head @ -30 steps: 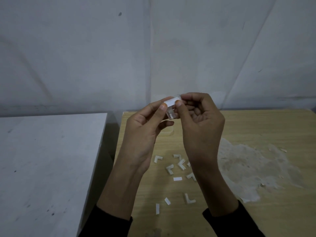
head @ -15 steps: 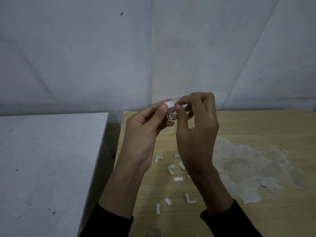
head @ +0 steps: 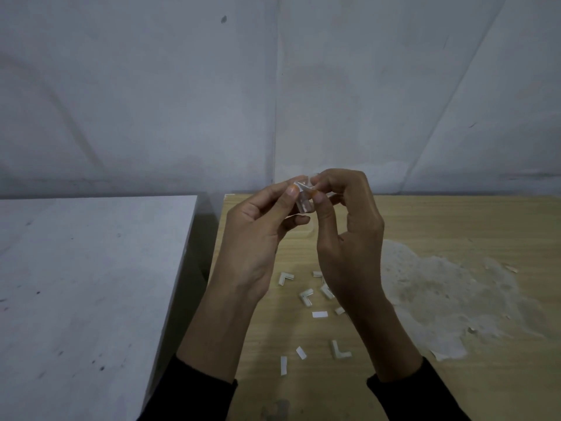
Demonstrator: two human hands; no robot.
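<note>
Both hands are raised above the wooden table (head: 455, 220). My left hand (head: 258, 229) pinches a small clear L-shaped plastic piece (head: 304, 203) between thumb and fingers. My right hand (head: 349, 226) pinches the top of the same piece, where a white strip (head: 300, 185) shows between the fingertips. Much of the piece is hidden by the fingers. Below the hands, several white L-shaped pieces (head: 306, 296) and small white strips (head: 320, 314) lie scattered on the table.
A grey-white surface (head: 91, 284) stands to the left, separated from the wooden table by a dark gap. A rough white patch of residue (head: 449, 293) covers the table to the right. A plain grey wall (head: 273, 86) rises behind.
The white strip that lay flat on top of the piece is now smaller and bunched between the fingertips. My right fingers have curled in closer over the piece's top.
</note>
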